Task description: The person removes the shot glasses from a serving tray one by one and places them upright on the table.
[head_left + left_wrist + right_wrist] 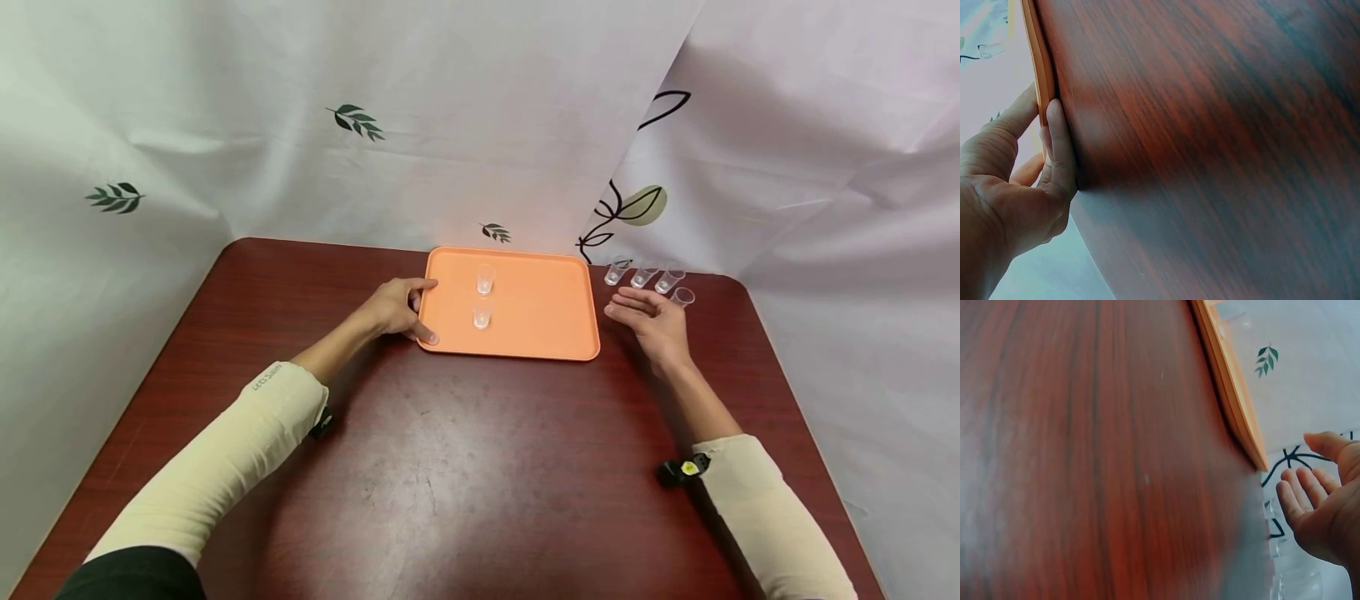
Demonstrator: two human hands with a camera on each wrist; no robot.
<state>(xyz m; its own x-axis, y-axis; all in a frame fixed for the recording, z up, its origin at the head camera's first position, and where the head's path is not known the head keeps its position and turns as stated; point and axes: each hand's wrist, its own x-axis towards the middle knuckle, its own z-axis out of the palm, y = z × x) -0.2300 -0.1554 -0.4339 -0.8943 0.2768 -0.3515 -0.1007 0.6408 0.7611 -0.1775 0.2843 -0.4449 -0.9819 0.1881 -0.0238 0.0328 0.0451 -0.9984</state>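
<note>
An orange tray [536,304] lies at the back of the table, with two small clear plastic cups on its left half: one farther back [485,280] and one nearer [482,316]. My left hand [395,307] grips the tray's left end, its thumb on the front left corner. In the left wrist view, fingers [1062,150] lie along the tray's edge [1040,56]. Off the tray's right side hovers my right hand [651,327], fingers relaxed and holding nothing. Just behind it stand several more clear cups [642,276], one partly hidden by the hand.
The dark red wooden table [465,467] meets a white patterned cloth [285,167] at the back and sides. The tray's far edge lies close to this cloth. Both forearms wear pale sleeves, with dark straps [682,469] at the wrists.
</note>
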